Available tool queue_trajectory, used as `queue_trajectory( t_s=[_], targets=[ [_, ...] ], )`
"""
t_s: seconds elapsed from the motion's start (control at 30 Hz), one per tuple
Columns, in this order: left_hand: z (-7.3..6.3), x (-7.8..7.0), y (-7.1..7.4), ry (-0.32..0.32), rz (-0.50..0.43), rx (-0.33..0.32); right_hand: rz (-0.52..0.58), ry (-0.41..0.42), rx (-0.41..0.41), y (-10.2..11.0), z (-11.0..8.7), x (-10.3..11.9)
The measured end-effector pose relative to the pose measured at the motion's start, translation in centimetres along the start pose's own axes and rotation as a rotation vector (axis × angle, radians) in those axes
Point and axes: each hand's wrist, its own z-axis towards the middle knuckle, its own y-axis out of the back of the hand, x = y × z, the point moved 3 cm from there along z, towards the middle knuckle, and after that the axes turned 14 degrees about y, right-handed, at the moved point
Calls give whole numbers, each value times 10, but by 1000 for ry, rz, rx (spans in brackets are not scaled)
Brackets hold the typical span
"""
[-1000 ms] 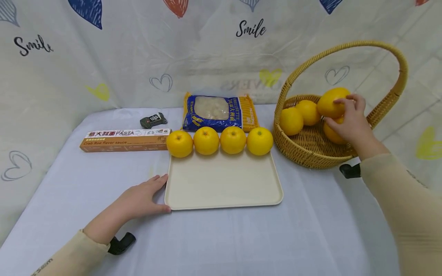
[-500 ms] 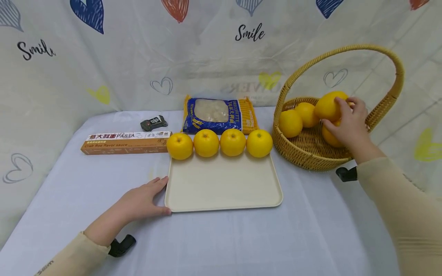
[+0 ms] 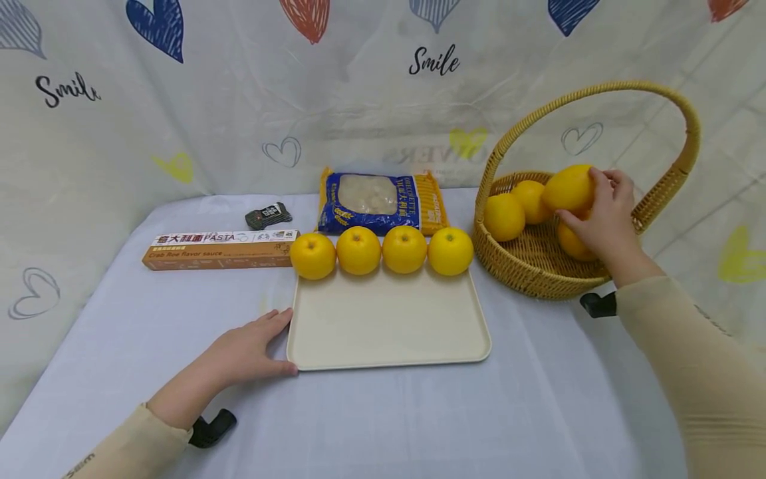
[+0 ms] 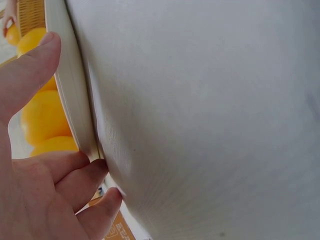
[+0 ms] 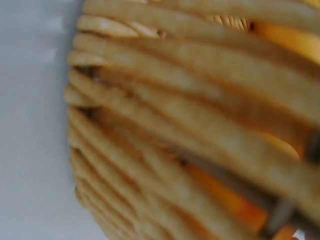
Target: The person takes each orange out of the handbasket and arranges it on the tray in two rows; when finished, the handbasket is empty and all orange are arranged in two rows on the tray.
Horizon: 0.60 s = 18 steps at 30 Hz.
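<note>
In the head view my right hand holds a slightly oval orange between thumb and fingers, raised over the wicker basket. Under that hand another orange lies in the basket, partly hidden. Two more sit at the basket's left side, the nearer orange in front. My left hand has its fingers and thumb spread at the near left corner of the cream tray. Seen from the left wrist, the thumb lies over the tray rim and fingertips touch its side.
Several oranges stand in a row along the tray's far edge. Behind them lies a blue and yellow pasta bag. A pasta box and small dark packet are at left. The basket's tall handle arches beside my right hand.
My right hand has shifted slightly left with the orange, still over the basket. The left hand stays at the tray corner. The head view has tilted up a little.
</note>
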Motion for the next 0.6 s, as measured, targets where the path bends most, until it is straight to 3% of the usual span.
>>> queue_trajectory(
  t_s=[0.23,0.4,0.6],
  targets=[
    [0,1,-1,-3,-4,-8,16,-4,22,-4,1,-1],
    [-1,1,-1,-8,-3,-11,3,25,-4,-3,1,2],
    [-1,0,0,3,3,-10,11,3,-25,5,-5,14]
  ],
)
